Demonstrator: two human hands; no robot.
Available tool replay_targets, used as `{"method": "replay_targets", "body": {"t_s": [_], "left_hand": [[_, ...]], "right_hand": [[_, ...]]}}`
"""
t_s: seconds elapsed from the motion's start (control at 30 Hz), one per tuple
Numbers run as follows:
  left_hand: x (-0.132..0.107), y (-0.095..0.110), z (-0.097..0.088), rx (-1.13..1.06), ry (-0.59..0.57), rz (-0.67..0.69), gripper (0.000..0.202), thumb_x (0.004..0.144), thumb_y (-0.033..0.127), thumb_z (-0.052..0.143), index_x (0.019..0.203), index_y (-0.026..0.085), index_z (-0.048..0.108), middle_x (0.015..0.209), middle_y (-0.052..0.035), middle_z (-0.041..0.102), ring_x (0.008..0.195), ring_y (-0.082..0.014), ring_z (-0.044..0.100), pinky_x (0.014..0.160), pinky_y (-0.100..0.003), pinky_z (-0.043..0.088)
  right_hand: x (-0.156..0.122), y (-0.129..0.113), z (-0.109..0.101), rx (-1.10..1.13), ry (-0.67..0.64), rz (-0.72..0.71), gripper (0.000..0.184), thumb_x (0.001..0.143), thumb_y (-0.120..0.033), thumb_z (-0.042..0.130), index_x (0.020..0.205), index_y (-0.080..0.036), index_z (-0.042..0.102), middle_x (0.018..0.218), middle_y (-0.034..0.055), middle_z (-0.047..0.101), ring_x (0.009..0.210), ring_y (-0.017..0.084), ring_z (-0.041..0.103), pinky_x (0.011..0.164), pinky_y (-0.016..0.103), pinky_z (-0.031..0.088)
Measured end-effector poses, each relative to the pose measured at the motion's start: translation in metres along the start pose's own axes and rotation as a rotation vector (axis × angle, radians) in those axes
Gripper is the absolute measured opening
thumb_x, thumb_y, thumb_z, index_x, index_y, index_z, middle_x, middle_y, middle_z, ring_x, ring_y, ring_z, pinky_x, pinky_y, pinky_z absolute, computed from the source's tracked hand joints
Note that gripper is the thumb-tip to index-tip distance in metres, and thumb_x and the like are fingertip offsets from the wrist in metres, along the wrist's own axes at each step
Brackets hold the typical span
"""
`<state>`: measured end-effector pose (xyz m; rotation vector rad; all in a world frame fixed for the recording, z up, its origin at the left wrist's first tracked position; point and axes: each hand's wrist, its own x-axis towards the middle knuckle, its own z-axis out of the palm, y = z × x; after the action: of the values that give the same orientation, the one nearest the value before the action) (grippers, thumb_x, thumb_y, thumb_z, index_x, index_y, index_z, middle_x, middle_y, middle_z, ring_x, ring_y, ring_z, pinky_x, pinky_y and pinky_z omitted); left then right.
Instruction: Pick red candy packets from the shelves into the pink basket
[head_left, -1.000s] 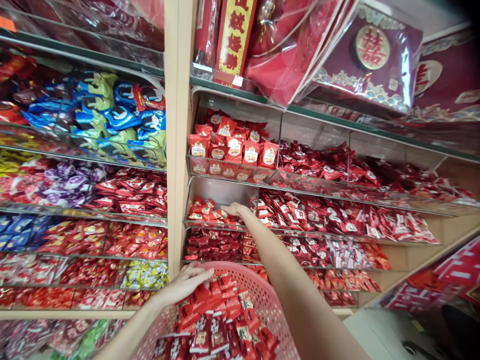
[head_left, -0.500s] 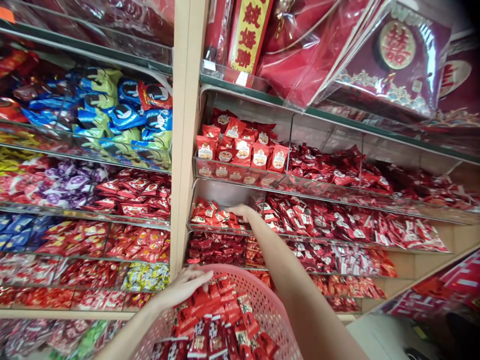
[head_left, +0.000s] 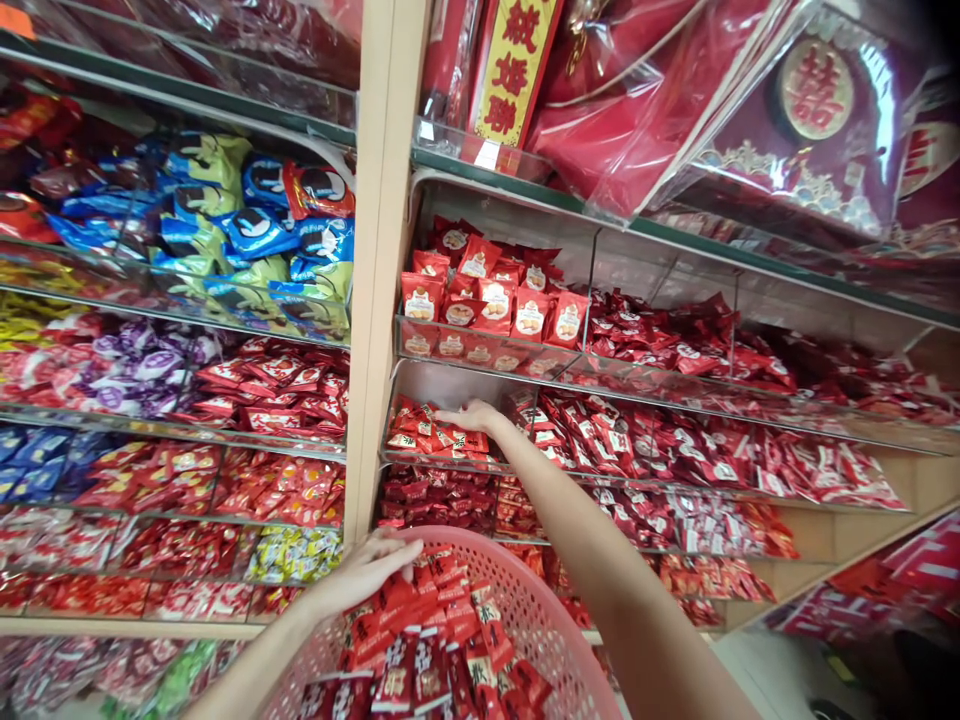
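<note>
My left hand point(head_left: 367, 575) grips the rim of a pink plastic basket point(head_left: 555, 610), its fingers hooked over the near-left edge. Inside the basket lie many small red packets point(head_left: 442, 600) and several dark maroon packets point(head_left: 412, 665) with printed labels. My right hand point(head_left: 472, 415) reaches into a clear shelf compartment at the centre. Its fingers stretch out to the left, over red wrapped packets point(head_left: 412, 425) that match those in the basket. The fingers' undersides are hidden, and I see no packet lifted in them.
A wooden upright point(head_left: 375, 270) divides two banks of shelves. Clear-fronted bins hold red biscuit packets point(head_left: 495, 300), blue packets point(head_left: 259, 230) and purple sweets point(head_left: 142, 365). Plastic-wrapped red bags point(head_left: 810, 140) overhang the upper right shelf. Bagged goods point(head_left: 127, 670) lie under the left shelves.
My right hand has shifted slightly left over the packets, with its fingers stretched further out. My left hand stays on the basket rim. The view has tilted a little.
</note>
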<state>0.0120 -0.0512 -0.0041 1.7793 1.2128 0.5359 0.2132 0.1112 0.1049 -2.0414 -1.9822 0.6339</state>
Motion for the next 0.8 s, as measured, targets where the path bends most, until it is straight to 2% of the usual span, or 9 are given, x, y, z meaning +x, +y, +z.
{"method": "replay_targets", "body": {"t_s": [0.1, 0.17, 0.23, 0.27, 0.4, 0.5, 0.63, 0.73, 0.8], "left_hand": [[0.000, -0.001, -0.002, -0.019, 0.002, -0.014, 0.054, 0.079, 0.063, 0.037, 0.064, 0.021, 0.067, 0.088, -0.0007, 0.067, 0.104, -0.0239, 0.050, 0.097, -0.034, 0.030], [0.000, -0.003, -0.003, -0.022, 0.001, -0.020, 0.054, 0.078, 0.064, 0.037, 0.064, 0.021, 0.067, 0.089, -0.0010, 0.068, 0.107, -0.0247, 0.048, 0.099, -0.034, 0.029], [0.001, -0.004, -0.003, -0.019, 0.000, -0.027, 0.055, 0.077, 0.065, 0.037, 0.064, 0.021, 0.068, 0.091, -0.0009, 0.067, 0.108, -0.0251, 0.048, 0.100, -0.035, 0.028], [0.001, -0.005, -0.004, -0.017, 0.000, -0.030, 0.055, 0.077, 0.065, 0.037, 0.065, 0.021, 0.068, 0.091, -0.0007, 0.067, 0.107, -0.0251, 0.048, 0.100, -0.035, 0.027], [0.001, -0.009, -0.005, -0.024, 0.011, -0.022, 0.054, 0.077, 0.066, 0.037, 0.065, 0.022, 0.067, 0.092, -0.0003, 0.067, 0.107, -0.0254, 0.048, 0.100, -0.035, 0.027], [0.000, -0.011, -0.006, -0.023, 0.014, -0.003, 0.055, 0.078, 0.065, 0.037, 0.065, 0.021, 0.067, 0.089, -0.0013, 0.067, 0.108, -0.0248, 0.048, 0.100, -0.034, 0.027], [-0.002, -0.010, -0.009, -0.010, 0.019, -0.002, 0.055, 0.079, 0.064, 0.037, 0.066, 0.021, 0.067, 0.092, -0.0014, 0.066, 0.101, -0.0228, 0.052, 0.098, -0.032, 0.029], [-0.004, -0.009, -0.011, 0.000, 0.030, -0.031, 0.053, 0.078, 0.064, 0.038, 0.066, 0.022, 0.067, 0.101, -0.0010, 0.064, 0.105, -0.0235, 0.049, 0.100, -0.033, 0.028], [-0.004, -0.009, -0.012, 0.004, 0.031, -0.040, 0.053, 0.078, 0.064, 0.039, 0.065, 0.022, 0.067, 0.101, -0.0011, 0.063, 0.107, -0.0242, 0.048, 0.100, -0.034, 0.028]], "right_hand": [[-0.011, -0.025, -0.001, -0.140, -0.063, -0.126, 0.108, 0.047, -0.077, 0.060, 0.133, -0.016, 0.038, 0.141, 0.0177, 0.033, 0.127, 0.033, 0.033, 0.100, 0.042, 0.031], [-0.018, -0.041, 0.004, -0.205, -0.134, -0.233, 0.119, 0.043, -0.078, 0.060, 0.140, -0.020, 0.023, 0.148, 0.0157, 0.015, 0.134, 0.035, 0.016, 0.106, 0.048, 0.021], [-0.021, -0.051, 0.012, -0.238, -0.204, -0.316, 0.125, 0.041, -0.078, 0.061, 0.143, -0.023, 0.013, 0.150, 0.0142, 0.005, 0.135, 0.036, 0.006, 0.107, 0.052, 0.016], [-0.022, -0.054, 0.016, -0.241, -0.234, -0.338, 0.126, 0.041, -0.077, 0.062, 0.143, -0.023, 0.012, 0.150, 0.0143, 0.005, 0.135, 0.036, 0.005, 0.107, 0.052, 0.016], [-0.017, -0.052, 0.028, -0.159, -0.300, -0.325, 0.119, 0.045, -0.071, 0.067, 0.141, -0.018, 0.022, 0.147, 0.0159, 0.020, 0.132, 0.033, 0.024, 0.106, 0.043, 0.026], [-0.014, -0.045, 0.030, -0.075, -0.251, -0.290, 0.110, 0.047, -0.065, 0.070, 0.137, -0.015, 0.032, 0.139, 0.0156, 0.037, 0.124, 0.031, 0.039, 0.102, 0.037, 0.033], [-0.013, -0.037, 0.021, -0.045, -0.206, -0.268, 0.098, 0.045, -0.061, 0.074, 0.128, -0.016, 0.046, 0.132, 0.0133, 0.048, 0.117, 0.030, 0.047, 0.097, 0.033, 0.037], [-0.011, -0.030, 0.013, 0.071, -0.197, -0.281, 0.082, 0.057, -0.066, 0.064, 0.120, -0.015, 0.055, 0.123, 0.0111, 0.056, 0.108, 0.026, 0.054, 0.090, 0.029, 0.041], [-0.010, -0.024, 0.009, 0.136, -0.144, -0.251, 0.076, 0.067, -0.069, 0.054, 0.121, -0.015, 0.054, 0.121, 0.0103, 0.058, 0.106, 0.023, 0.055, 0.087, 0.026, 0.043]]}}
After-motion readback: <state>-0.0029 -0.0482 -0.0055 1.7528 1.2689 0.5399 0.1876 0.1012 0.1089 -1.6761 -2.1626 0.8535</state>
